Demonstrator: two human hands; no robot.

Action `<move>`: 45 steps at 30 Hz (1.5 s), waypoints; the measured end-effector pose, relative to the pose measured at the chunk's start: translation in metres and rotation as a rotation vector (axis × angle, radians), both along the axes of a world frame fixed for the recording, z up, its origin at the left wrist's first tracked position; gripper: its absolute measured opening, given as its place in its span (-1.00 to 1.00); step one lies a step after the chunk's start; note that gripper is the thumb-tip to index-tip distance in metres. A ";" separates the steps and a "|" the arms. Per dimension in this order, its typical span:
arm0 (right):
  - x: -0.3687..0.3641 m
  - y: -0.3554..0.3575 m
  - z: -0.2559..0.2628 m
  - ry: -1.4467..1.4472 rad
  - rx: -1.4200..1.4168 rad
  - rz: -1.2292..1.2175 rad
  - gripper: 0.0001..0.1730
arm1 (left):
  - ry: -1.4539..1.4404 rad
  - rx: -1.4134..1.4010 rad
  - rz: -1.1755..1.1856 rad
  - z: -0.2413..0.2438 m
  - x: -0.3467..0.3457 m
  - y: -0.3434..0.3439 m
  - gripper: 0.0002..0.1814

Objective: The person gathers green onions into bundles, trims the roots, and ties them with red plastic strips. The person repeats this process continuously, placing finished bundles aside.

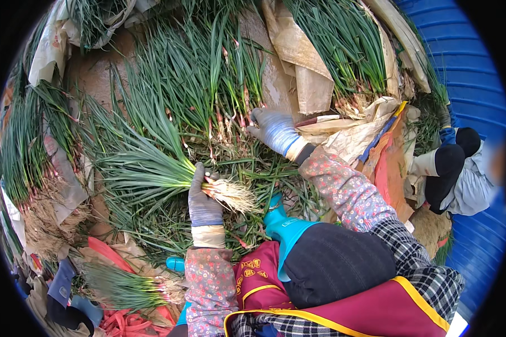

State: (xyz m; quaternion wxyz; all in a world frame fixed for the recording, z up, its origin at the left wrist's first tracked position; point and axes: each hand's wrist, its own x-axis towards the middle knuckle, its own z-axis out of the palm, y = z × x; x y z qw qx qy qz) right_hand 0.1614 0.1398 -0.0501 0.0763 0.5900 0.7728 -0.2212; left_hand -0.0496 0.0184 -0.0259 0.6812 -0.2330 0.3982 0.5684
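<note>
My left hand (204,193), in a grey knitted glove, is closed around a bunch of green onions (168,177); the pale roots point right and the green leaves spread left. My right hand (274,128), in a striped grey and blue glove, reaches to the root ends at the right edge of a large spread of green onions (194,84). Its thumb and fingertips are at the pinkish stems there; whether they grip one is unclear. Loose leaves and trimmings (160,227) lie under and around both hands.
A tied bundle of green onions (130,286) lies lower left beside red strips (126,322). More onions stand at left (21,156) and upper right (345,46). Woven sacking (303,54) lies between heaps. A seated person (459,168) is at right, near a blue corrugated wall (472,80).
</note>
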 end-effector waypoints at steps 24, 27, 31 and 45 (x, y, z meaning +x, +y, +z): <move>-0.026 -0.052 0.047 0.030 -0.162 0.348 -0.75 | 0.412 -0.156 -0.442 -0.017 0.018 0.013 -0.89; 0.016 -0.030 0.031 0.092 0.001 0.084 -0.67 | 0.321 0.077 -0.164 0.001 0.003 -0.001 -0.88; 0.056 0.012 0.033 -0.057 -0.211 -0.170 -0.57 | 0.139 0.204 0.044 -0.007 -0.040 -0.028 -0.83; 0.053 0.032 -0.099 0.612 -0.380 -0.655 -0.31 | 0.009 0.500 0.136 0.069 -0.005 0.027 -0.76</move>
